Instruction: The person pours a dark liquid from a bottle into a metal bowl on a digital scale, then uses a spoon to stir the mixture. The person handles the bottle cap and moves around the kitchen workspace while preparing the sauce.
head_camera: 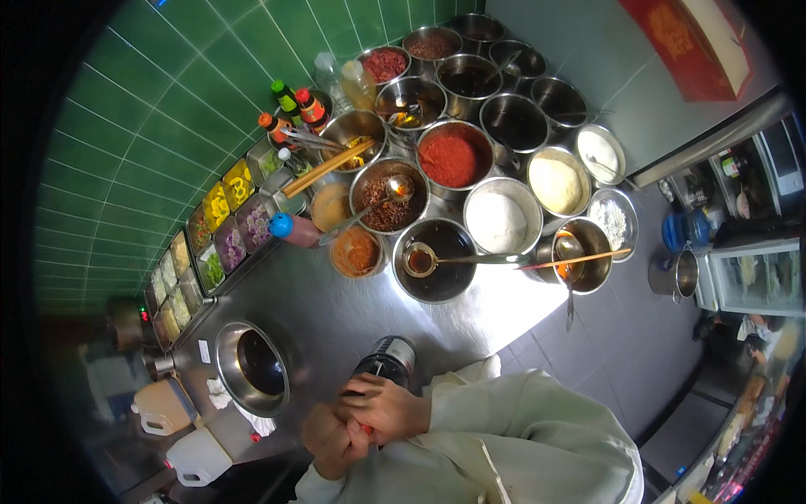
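A dark plastic bottle (383, 368) with a printed label leans out over the near edge of the steel table, its base away from me. My right hand (391, 406) wraps over its near part. Tight against it, my left hand (337, 438) is closed around the bottle's near end, where a small red part (366, 429), perhaps a cap, shows between the fingers. The hands overlap and hide most of that end. Left of them stands a steel bowl (284, 378) of dark liquid. A loose red cap (255, 437) lies by a crumpled white cloth (259, 421).
Steel pots crowd the far side, among them one of red paste (454, 154) and one of dark liquid with a ladle (434, 286). Trays of chopped vegetables (215, 271) line the left. Two plastic jugs (200, 458) stand front left. A person (759, 334) is far right.
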Action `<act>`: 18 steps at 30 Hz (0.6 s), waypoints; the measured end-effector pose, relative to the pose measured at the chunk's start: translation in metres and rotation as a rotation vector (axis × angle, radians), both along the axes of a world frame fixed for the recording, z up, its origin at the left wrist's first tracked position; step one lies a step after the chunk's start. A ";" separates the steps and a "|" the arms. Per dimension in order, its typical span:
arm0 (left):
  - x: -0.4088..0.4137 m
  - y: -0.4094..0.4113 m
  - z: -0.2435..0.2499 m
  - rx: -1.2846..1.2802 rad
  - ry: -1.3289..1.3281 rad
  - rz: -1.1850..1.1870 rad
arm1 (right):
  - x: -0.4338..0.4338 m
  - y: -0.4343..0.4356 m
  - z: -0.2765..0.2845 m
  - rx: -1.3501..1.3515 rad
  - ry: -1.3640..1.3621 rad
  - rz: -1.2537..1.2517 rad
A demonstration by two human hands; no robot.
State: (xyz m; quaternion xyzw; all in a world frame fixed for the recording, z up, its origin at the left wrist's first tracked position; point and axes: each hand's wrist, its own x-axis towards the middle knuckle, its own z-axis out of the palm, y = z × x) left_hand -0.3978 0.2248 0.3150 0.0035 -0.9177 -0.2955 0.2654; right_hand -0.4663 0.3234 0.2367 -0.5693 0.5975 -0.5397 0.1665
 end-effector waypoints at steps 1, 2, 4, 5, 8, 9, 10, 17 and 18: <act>0.002 0.000 0.000 -0.007 0.005 0.001 | -0.001 0.000 0.001 0.009 0.000 0.011; 0.003 -0.001 -0.001 -0.013 0.010 0.003 | -0.002 -0.001 0.002 -0.007 0.000 -0.002; 0.003 -0.003 -0.002 -0.018 0.037 -0.011 | -0.002 -0.002 0.004 -0.040 -0.005 -0.004; 0.003 -0.004 -0.002 -0.021 0.050 -0.018 | -0.001 -0.001 0.003 -0.033 -0.009 -0.012; 0.024 -0.010 -0.005 -0.077 -0.065 -0.005 | 0.000 -0.004 0.006 -0.044 -0.026 -0.028; 0.023 -0.008 -0.004 -0.063 -0.043 0.020 | -0.001 -0.003 0.007 -0.025 -0.020 -0.017; 0.019 -0.004 -0.003 -0.049 -0.020 0.043 | -0.001 -0.003 0.008 -0.006 -0.013 -0.008; 0.003 -0.008 0.017 -0.006 -0.370 -0.108 | 0.006 -0.003 0.001 0.042 -0.044 -0.019; 0.002 -0.006 0.021 -0.028 -0.370 -0.124 | 0.011 -0.004 -0.006 -0.056 -0.040 -0.115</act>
